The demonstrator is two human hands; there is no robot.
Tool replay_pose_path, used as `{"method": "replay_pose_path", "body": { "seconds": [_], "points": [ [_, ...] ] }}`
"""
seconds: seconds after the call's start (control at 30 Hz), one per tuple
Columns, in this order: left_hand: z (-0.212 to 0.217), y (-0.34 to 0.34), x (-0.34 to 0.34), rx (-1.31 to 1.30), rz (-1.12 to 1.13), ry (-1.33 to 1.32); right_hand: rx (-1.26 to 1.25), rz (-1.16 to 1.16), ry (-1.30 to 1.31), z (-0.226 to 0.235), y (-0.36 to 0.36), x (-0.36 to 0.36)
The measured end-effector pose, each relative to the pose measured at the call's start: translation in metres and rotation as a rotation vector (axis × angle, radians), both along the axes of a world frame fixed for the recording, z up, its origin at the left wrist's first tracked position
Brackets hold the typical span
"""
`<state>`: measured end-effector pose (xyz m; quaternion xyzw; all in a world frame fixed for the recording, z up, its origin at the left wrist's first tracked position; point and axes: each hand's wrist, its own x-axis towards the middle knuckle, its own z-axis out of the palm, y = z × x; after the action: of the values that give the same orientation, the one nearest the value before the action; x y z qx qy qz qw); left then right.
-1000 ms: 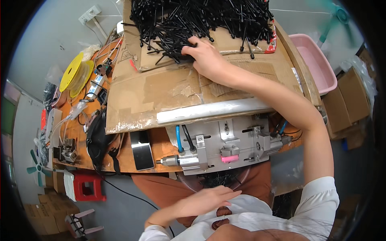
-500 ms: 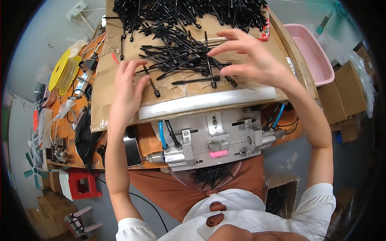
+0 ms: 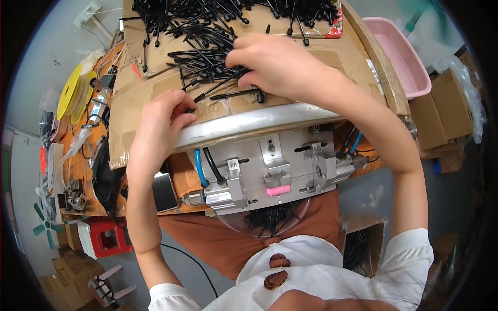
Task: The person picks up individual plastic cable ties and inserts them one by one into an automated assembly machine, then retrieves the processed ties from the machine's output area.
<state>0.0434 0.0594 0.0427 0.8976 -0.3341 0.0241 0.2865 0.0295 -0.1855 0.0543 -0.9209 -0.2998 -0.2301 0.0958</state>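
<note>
A: Where do the black plastic ties (image 3: pixel 207 57) sit for you?

B: They lie in a loose, tangled heap on the cardboard sheet (image 3: pixel 321 57), thin stiff strips with small blocky heads, matte black against the creased brown board. A smaller bunch has spread toward the near edge, just under your fingers.

A: And your hands?

B: Your right hand (image 3: pixel 275 65) rests palm down on that bunch, fingers curled over several ties; whether they pinch any I cannot tell. Your left hand (image 3: pixel 163 122) lies at the cardboard's near edge, its fingertips bent and touching the end of one tie, but a firm grasp is not clear there either.

A: What lies around them?

B: Along the cardboard's front runs a smooth, rounded, pale rail (image 3: pixel 259 122). Just below it sits a metal fixture (image 3: pixel 270 171) of flat machined blocks, with blue and black hoses and a small pink part. Well to your right is a pink plastic basin (image 3: pixel 402 62); well to your left, a yellow spool (image 3: pixel 70 90) on the cluttered orange bench (image 3: pixel 67 166).
</note>
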Motion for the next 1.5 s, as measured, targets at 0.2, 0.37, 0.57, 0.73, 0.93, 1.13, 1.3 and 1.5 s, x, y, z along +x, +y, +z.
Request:
{"method": "replay_pose_path", "body": {
  "seconds": [0.2, 0.37, 0.57, 0.73, 0.93, 1.13, 1.3, 1.5],
  "points": [
    [0.042, 0.021, 0.055, -0.338, -0.096, 0.326, -0.252, -0.073, -0.222, 0.0, -0.002, 0.044],
    [0.083, 0.054, 0.076, -0.795, -0.275, 0.733, -0.331, 0.137, -0.674, 0.037, -0.017, 0.026],
    [0.037, 0.002, -0.019, -0.611, 0.005, 0.096, -0.121, -0.1, -0.567, 0.044, -0.057, -0.028],
    [-0.054, -0.021, -0.163, -0.294, -0.064, -0.179, 0.739, -0.239, 0.088, 0.032, -0.055, -0.088],
    [-0.115, -0.055, -0.215, 0.039, -0.018, -0.029, 1.249, -0.116, 0.207, 0.005, -0.054, -0.124],
    [-0.118, -0.066, -0.22, 0.107, -0.015, -0.037, 1.307, 0.061, 0.208, 0.005, -0.067, -0.158],
    [-0.118, -0.067, -0.215, 0.146, -0.012, -0.047, 1.109, -0.088, 0.088, -0.013, -0.048, -0.174],
    [-0.105, -0.062, -0.218, 0.082, 0.001, 0.019, 0.715, -0.197, 0.079, -0.079, 0.0, -0.224]
  ]
}}
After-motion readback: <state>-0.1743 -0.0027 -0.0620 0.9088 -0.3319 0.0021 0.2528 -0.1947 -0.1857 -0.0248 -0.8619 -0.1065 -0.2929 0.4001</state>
